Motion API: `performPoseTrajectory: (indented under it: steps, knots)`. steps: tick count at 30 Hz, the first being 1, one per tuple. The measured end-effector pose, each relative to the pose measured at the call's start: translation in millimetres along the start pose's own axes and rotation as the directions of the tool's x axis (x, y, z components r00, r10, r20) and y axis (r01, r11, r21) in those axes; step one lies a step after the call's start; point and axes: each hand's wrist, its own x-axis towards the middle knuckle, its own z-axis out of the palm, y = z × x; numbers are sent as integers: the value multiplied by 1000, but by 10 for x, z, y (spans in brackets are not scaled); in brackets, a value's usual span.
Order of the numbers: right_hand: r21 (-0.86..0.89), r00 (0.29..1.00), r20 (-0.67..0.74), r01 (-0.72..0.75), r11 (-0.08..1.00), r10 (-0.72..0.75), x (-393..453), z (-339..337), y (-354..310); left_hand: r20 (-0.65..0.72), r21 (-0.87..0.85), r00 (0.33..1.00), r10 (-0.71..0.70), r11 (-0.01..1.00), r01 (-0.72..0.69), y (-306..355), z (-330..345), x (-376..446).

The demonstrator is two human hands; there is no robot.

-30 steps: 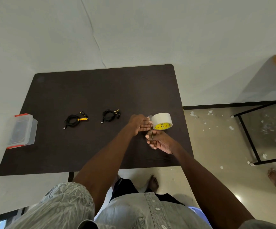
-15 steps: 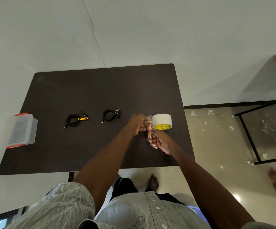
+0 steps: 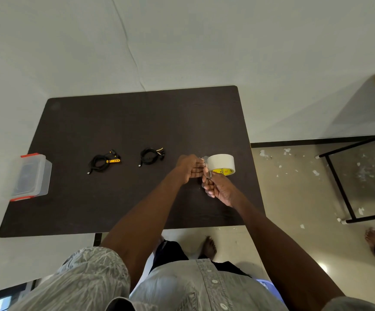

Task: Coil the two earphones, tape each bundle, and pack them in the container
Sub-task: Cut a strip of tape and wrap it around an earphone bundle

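Two coiled black earphones lie on the dark table (image 3: 119, 122): one with a yellow piece (image 3: 102, 162) to the left, the other (image 3: 150, 155) to its right. A white tape roll (image 3: 221, 162) with a yellow core stands at the table's right side. My left hand (image 3: 189, 168) pinches the loose tape end pulled off the roll. My right hand (image 3: 219, 188) grips small metal scissors (image 3: 209, 175) just below that tape end, right beside the left fingertips. The clear container (image 3: 32, 176) with red clips sits at the table's left edge.
The table's right edge is just past the tape roll. On the floor beyond it stands a black metal frame (image 3: 339, 182) among paper scraps. Another person's foot (image 3: 373, 237) is at the far right. My own foot (image 3: 209, 245) shows below the table's front edge.
My right hand with the scissors has moved up a little, closer to the tape end. The left hand, roll and both earphones have stayed in place.
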Motion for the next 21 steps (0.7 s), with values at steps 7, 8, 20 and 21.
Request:
performPoseTrajectory:
  steps: [7, 8, 20, 21]
  knots:
    - [-7, 998, -56, 15, 1000, -15, -4, -6, 56, -12, 8, 1000, 5, 1000, -5, 31, 14, -39]
    - [2, 998, -64, 19, 1000, -19, -7, -3, 55, -12, 8, 1000, 3, 1000, -3, 33, 14, -43]
    - [-3, 997, -71, 44, 999, -44, -21, 60, 37, -6, -15, 1000, 5, 1000, -5, 34, 35, -53]
    - [-2, 997, -65, 50, 999, -50, -27, 62, 38, -7, -15, 1000, 4, 1000, -4, 31, 37, -46]
